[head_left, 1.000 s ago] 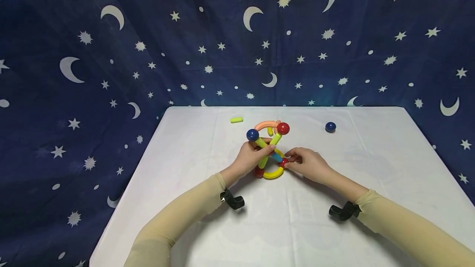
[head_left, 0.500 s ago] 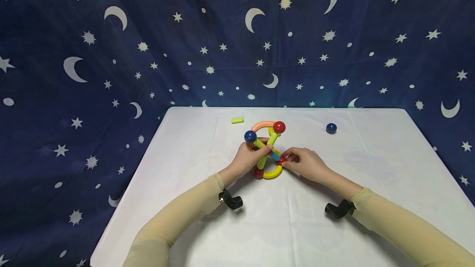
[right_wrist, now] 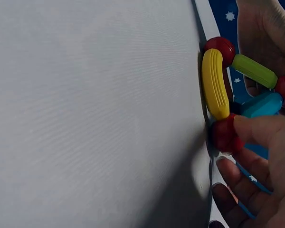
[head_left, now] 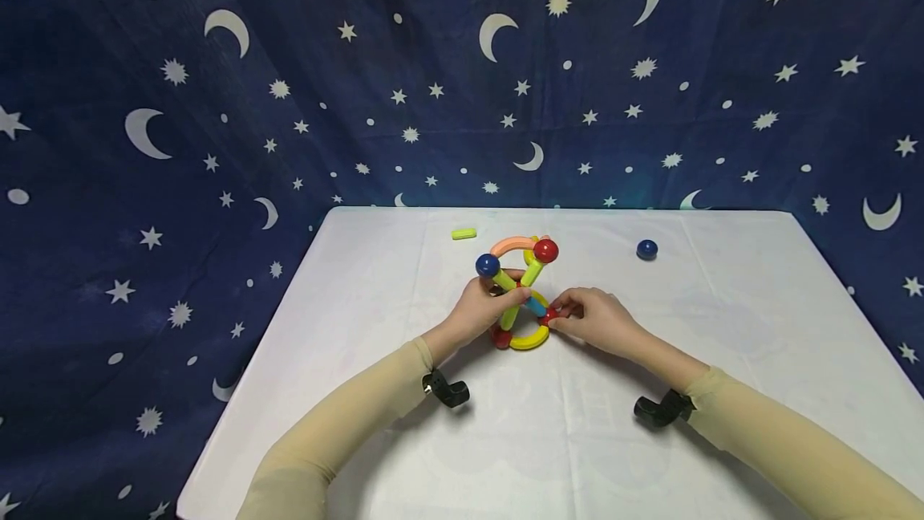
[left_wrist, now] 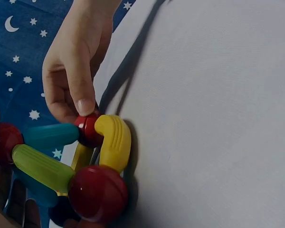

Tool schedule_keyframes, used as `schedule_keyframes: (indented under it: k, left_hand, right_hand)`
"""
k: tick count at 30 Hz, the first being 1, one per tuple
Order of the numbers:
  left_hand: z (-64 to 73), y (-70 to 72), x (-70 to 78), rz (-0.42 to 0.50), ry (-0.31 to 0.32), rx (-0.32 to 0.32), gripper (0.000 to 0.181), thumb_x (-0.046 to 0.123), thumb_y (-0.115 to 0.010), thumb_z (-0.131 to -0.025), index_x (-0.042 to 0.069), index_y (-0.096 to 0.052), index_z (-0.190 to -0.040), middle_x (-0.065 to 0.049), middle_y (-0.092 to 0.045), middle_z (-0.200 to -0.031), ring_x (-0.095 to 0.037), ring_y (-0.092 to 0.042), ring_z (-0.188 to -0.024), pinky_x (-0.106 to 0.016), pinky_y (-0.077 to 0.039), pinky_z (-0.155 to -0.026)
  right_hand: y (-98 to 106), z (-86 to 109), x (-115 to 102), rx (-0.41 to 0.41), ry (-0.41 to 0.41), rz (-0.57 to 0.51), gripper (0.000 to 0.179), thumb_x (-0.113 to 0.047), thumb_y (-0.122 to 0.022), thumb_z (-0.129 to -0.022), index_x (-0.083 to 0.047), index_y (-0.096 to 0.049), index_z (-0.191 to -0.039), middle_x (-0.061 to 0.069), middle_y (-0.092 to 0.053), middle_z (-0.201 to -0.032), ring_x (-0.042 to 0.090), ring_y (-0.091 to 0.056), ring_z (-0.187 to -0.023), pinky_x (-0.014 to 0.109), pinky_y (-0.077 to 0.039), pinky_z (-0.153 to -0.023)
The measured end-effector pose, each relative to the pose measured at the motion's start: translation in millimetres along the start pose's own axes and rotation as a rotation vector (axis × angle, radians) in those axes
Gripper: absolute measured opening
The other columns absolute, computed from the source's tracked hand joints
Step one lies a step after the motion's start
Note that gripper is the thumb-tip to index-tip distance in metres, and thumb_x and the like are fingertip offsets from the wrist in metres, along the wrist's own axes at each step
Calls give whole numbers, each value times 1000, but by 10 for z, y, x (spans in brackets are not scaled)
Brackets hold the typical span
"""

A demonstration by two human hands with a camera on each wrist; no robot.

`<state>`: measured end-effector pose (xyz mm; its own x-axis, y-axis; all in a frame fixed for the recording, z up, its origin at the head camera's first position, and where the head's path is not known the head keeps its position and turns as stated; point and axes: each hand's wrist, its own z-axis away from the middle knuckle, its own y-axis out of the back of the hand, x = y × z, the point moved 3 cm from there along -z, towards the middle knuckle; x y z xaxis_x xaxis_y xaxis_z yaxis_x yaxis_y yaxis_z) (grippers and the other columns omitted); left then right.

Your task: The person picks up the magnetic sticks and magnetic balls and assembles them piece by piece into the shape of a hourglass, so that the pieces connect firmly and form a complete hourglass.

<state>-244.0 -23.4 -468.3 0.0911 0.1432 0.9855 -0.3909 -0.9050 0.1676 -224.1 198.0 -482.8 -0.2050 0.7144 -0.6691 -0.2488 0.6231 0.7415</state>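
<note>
A toy built of magnetic balls and rods stands on the white table. Its base joins curved yellow rods with red balls; green and blue rods rise to a middle red ball. On top, a blue ball and a red ball flank a curved orange rod. My left hand holds the toy around its middle, thumb in front. Low on the right, my right hand pinches a red base ball with thumb and fingers. Part of the far base is hidden behind the left hand and rods.
A loose green rod lies near the back edge of the white table. Farther right rests a loose dark blue ball. A dark blue curtain with stars and moons hangs behind the table.
The toy and both hands have shifted slightly left on the table. Both hands keep their holds, and the view has moved a little.
</note>
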Motion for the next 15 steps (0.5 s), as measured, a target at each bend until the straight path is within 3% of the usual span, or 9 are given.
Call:
schedule_keyframes:
  k: [3,5,10,15]
  left_hand:
    - [1,-3,9,-1,-5,-24,37,26,-74,-95,9,-69,-128,-3,-76,-104,-16,-66,-98,-32,-52,-85]
    - [6,5,21,-2,-2,-38,37,26,-73,-96,10,-69,-128,-3,-75,-106,-17,-66,-99,-31,-53,-85]
    - [9,26,28,-2,7,-49,38,30,-74,-96,12,-69,-130,-1,-72,-118,-19,-64,-106,-33,-53,-90]
    - [47,-12,3,-68,-37,-5,42,31,-77,-93,14,-65,-130,1,-67,-121,-21,-62,-105,-37,-53,-87]
  right_hand:
    - [40,32,-5,15,37,-33,24,-31,-78,-90,-14,-76,-109,-2,-69,-97,21,-59,-92,41,-50,-83]
    - [87,12,-29,11,80,-112,27,-25,-75,-93,-11,-74,-116,2,-69,-111,25,-58,-104,46,-50,-92]
    - [197,-162,-190,-70,156,-452,46,-8,-63,-97,-3,-57,-142,14,-57,-143,38,-47,-133,56,-41,-108]
    - [208,-294,-370,-196,216,-724,53,0,-52,-93,-1,-54,-145,13,-55,-148,35,-42,-142,63,-22,-117]
